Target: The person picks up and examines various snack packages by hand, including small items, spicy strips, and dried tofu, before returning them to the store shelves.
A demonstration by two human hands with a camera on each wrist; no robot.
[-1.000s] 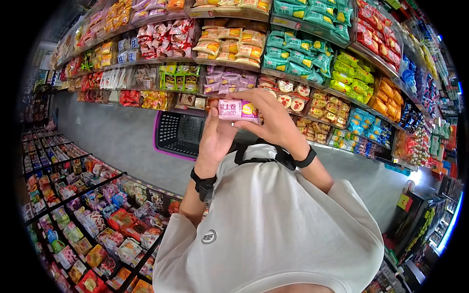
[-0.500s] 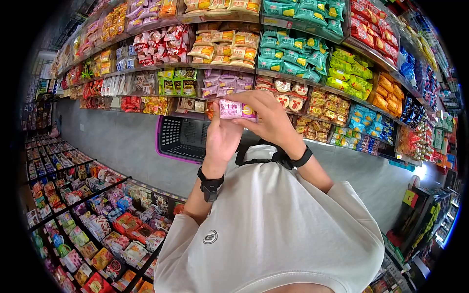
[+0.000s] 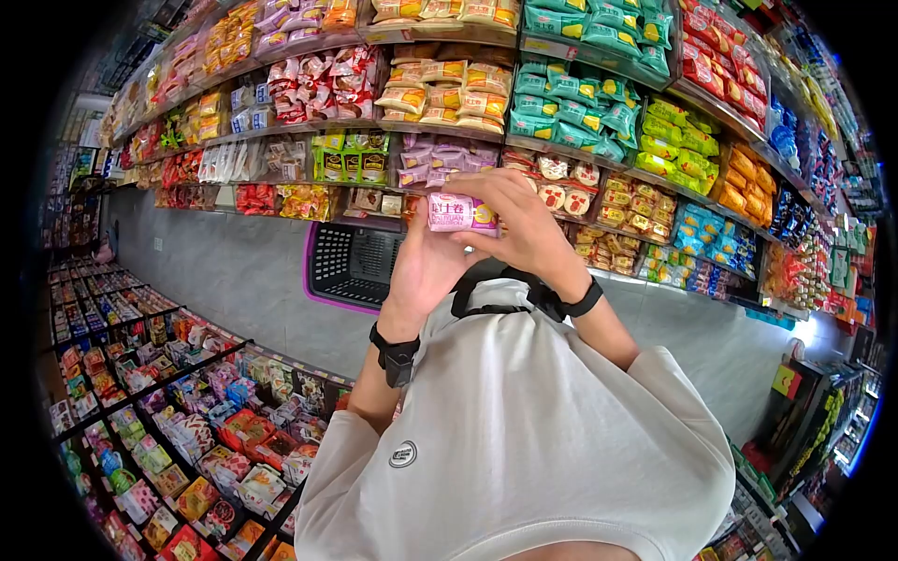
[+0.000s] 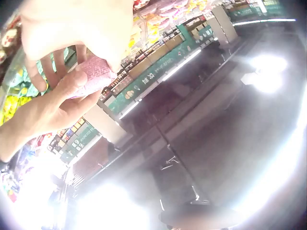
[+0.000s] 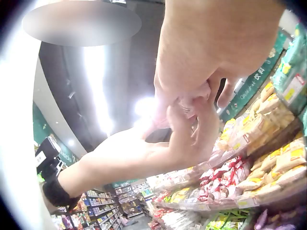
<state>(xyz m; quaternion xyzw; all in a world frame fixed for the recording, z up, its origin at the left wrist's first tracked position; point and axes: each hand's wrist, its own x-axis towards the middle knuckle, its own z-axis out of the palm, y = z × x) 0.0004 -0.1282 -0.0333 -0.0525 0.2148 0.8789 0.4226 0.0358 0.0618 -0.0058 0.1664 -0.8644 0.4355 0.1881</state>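
A small pink snack packet [image 3: 460, 213] with printed characters is held up in front of the shelves. My left hand [image 3: 423, 262] grips it from below and the left, with its thumb along the packet's side. My right hand [image 3: 519, 220] curls over the top and right end, pinching it. In the left wrist view the pink packet [image 4: 96, 76] sits between the fingers of both hands. Most of it is hidden in the right wrist view, where only a pink sliver of the packet [image 5: 194, 103] shows. Both wrists wear black bands.
A black shopping basket with a purple rim [image 3: 351, 262] sits on the floor below the shelves. Shelves of bagged snacks [image 3: 561, 103] fill the wall ahead. Bins of small sweets [image 3: 187, 411] lie at the lower left. The grey aisle floor [image 3: 234, 271] runs between them.
Both hands and the packet have drifted slightly to the right in view. The grip on the packet is unchanged.
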